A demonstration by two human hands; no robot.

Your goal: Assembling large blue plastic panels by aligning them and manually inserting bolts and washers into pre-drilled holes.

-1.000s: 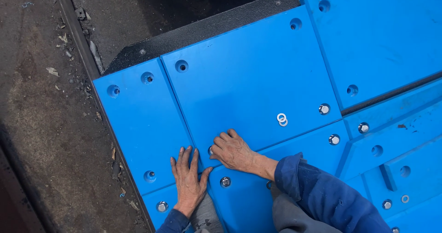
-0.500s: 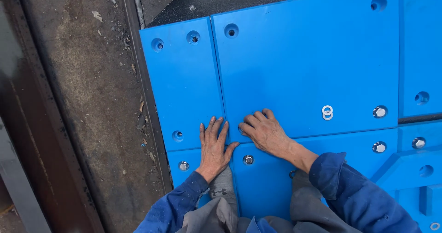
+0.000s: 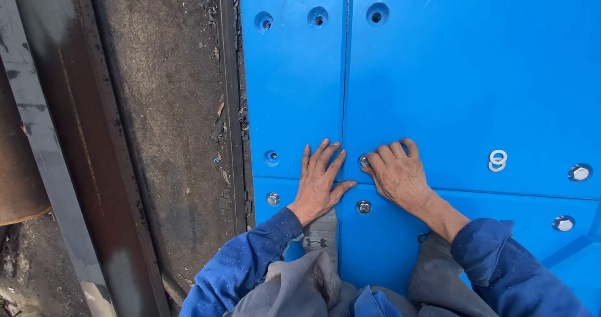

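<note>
Two bright blue panels [image 3: 293,91], bolt [image 3: 364,160] under right hand [image 3: 397,174]

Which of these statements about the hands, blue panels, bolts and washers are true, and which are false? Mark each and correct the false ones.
1. The left hand lies flat across the seam between two blue panels. True.
2. The right hand holds a wrench. False: it holds no tool; its fingertips rest at a bolt.
3. Two loose washers lie on the panel to the right of the right hand. True.
4. Every hole along the top edge has a bolt head in it. False: the top holes look unfilled.
5. A bolt sits below the two hands. True.
</note>
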